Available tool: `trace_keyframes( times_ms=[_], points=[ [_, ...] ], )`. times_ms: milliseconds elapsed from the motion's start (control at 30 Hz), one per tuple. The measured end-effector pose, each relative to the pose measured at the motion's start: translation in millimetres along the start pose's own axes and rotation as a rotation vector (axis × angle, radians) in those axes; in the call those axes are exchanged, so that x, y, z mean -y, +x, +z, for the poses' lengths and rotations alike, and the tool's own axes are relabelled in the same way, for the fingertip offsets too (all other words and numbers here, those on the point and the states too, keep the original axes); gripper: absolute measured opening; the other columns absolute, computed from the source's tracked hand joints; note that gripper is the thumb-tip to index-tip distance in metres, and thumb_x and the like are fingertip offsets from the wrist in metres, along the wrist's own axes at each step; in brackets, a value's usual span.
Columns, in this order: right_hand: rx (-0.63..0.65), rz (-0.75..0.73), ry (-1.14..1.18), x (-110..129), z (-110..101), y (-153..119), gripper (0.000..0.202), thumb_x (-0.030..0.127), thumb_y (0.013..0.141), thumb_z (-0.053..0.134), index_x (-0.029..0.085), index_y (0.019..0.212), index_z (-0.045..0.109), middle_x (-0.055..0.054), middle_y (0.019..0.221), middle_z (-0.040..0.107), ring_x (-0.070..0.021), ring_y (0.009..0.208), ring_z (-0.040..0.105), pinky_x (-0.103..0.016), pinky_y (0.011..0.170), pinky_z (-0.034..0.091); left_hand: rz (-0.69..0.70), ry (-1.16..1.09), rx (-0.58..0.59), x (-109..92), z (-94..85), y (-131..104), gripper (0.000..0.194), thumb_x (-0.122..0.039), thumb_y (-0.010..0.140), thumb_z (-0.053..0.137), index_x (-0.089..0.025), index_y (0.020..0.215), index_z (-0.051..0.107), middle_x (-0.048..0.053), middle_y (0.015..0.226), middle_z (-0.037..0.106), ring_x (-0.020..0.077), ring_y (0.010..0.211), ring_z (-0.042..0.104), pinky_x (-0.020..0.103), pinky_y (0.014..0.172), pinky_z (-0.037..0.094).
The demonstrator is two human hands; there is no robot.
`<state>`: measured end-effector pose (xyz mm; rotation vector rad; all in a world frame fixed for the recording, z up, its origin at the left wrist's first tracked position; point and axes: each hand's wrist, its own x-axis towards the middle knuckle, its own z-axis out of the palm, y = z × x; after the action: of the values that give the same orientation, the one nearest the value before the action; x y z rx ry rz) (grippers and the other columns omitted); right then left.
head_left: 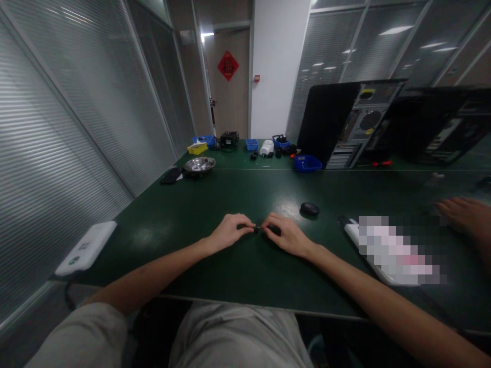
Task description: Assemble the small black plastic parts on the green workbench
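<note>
Over the green tabletop [184, 266], my left hand [230, 231] and my right hand [287, 234] meet almost fingertip to fingertip. Both are closed in a pinch. Between them sits a small dark piece [257, 229] with a thin bright part; it is too small to tell its kind. The left thumb and forefinger grip one side of it, and the right fingertips hold the other. Just beyond my right hand lies a black rounded object [309, 208], shaped like a computer mouse or small case.
A white box-like device [87, 248] rests at the left edge. A metal dish [199, 164], blue bin [307, 163] and computer tower [351, 122] stand farther back. Right of me lie a white-edged, blurred-out object [395, 255] and another person's hand [466, 214].
</note>
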<state>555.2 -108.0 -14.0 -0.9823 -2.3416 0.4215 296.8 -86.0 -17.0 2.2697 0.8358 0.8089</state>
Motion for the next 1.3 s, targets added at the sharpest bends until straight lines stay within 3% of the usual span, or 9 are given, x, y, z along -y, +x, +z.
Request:
trace_keyframes(
  times_ms=[367, 633, 900, 1300],
  points=[
    [0.051, -0.015, -0.106, 12, 2, 4, 0.015, 0.024, 0.101, 0.053, 0.024, 0.109, 0.065, -0.004, 0.106, 0.065, -0.0166, 0.086, 0.063, -0.028, 0.076, 0.047, 0.021, 0.040, 0.012, 0, 0.1, 0, 0.017, -0.030, 0.098, 0.067, -0.020, 0.105, 0.078, 0.006, 0.108, 0.075, 0.0200, 0.101, 0.069, 0.032, 0.094, 0.051],
    [0.010, -0.027, -0.056, 10, 6, 5, 0.012, 0.025, 0.102, 0.053, 0.023, 0.108, 0.063, -0.005, 0.105, 0.064, -0.0169, 0.087, 0.063, -0.029, 0.077, 0.048, -0.012, -0.023, -0.002, 1, 1.8, 2, 0.019, -0.030, 0.097, 0.069, -0.020, 0.109, 0.079, 0.007, 0.110, 0.075, 0.0205, 0.102, 0.069, 0.032, 0.094, 0.051],
    [-0.011, -0.020, -0.142, 6, 0, 5, 0.013, 0.027, 0.102, 0.053, 0.024, 0.108, 0.064, -0.005, 0.108, 0.065, -0.0168, 0.085, 0.063, -0.028, 0.074, 0.045, -0.023, -0.009, 0.061, -1, 0.0, 3, 0.031, -0.032, 0.095, 0.070, -0.018, 0.123, 0.073, 0.006, 0.099, 0.069, 0.0172, 0.086, 0.065, 0.027, 0.080, 0.051],
    [0.163, -0.080, -0.333, 0, -12, 5, 0.018, 0.025, 0.100, 0.052, 0.023, 0.111, 0.067, -0.006, 0.111, 0.064, -0.0151, 0.077, 0.060, -0.028, 0.065, 0.038, 0.097, 0.281, 0.162, -12, -2.0, 2, 0.035, -0.029, 0.105, 0.051, -0.020, 0.134, 0.068, 0.011, 0.112, 0.062, 0.0229, 0.106, 0.058, 0.034, 0.094, 0.048]
  ],
)
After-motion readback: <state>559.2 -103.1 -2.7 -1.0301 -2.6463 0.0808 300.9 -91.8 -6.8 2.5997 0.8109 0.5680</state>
